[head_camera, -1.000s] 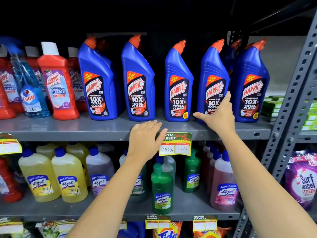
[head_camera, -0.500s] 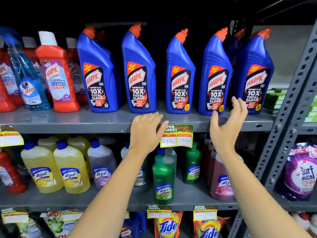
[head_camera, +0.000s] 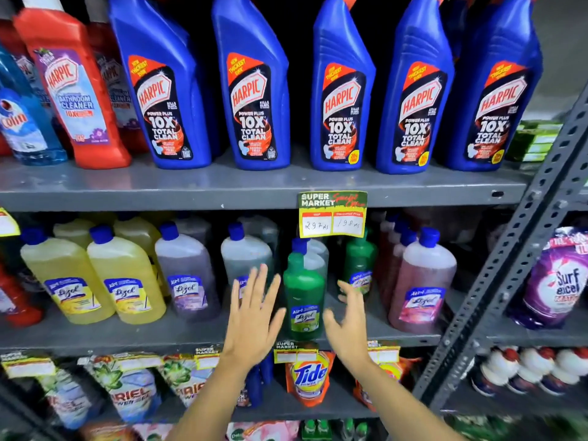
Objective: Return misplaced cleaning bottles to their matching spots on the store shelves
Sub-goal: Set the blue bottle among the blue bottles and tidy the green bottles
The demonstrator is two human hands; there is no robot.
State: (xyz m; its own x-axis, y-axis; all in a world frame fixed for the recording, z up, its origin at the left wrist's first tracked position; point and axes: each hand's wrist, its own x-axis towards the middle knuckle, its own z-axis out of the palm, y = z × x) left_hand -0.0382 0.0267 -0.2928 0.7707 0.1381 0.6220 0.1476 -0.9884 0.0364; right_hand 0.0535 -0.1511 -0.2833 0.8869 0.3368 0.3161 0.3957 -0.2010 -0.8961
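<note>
A green Lizol bottle (head_camera: 304, 300) stands upright at the front of the middle shelf (head_camera: 159, 337). My left hand (head_camera: 254, 316) is open just to its left, fingers spread, not touching it. My right hand (head_camera: 346, 316) is open just to its right, slightly curled, also apart from it. A second green bottle (head_camera: 359, 265) stands further back on the right. Yellow Lizol bottles (head_camera: 124, 281), a purple one (head_camera: 187, 278) and a pink one (head_camera: 420, 284) share this shelf. Blue Harpic bottles (head_camera: 251, 90) line the upper shelf (head_camera: 254, 186).
A red Harpic bathroom cleaner (head_camera: 76, 90) and a blue Colin spray (head_camera: 22, 122) stand at the upper left. A price tag (head_camera: 332, 214) hangs from the upper shelf edge. Tide (head_camera: 308, 374) and Ariel pouches (head_camera: 130, 393) fill the shelf below. A slotted steel upright (head_camera: 509, 259) rises at right.
Both hands dropped from the upper shelf edge down to the middle shelf and now flank the green Lizol bottle. The camera moved closer and tilted down.
</note>
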